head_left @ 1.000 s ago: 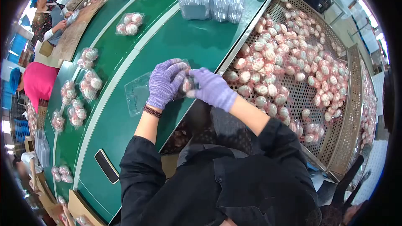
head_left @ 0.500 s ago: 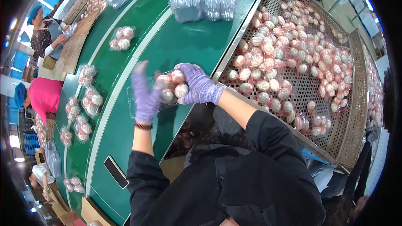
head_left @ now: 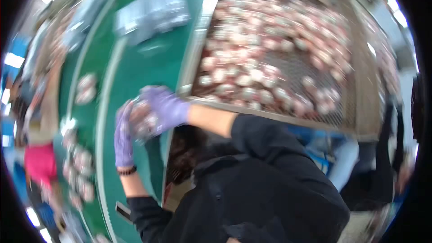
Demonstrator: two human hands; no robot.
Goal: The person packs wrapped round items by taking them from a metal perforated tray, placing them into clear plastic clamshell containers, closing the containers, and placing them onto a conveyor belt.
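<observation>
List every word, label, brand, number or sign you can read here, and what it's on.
None can be read.
Clear pack between the left hand and right hand: too blurred for any print.
Wrapped balls: too blurred.
Plastic stack: too blurred.

Head view blurred by motion: 0 texts, labels, brands, numbers or signs legible, any print on the clear pack [head_left: 143, 120] or wrapped balls [head_left: 244, 79] unreadable.
</observation>
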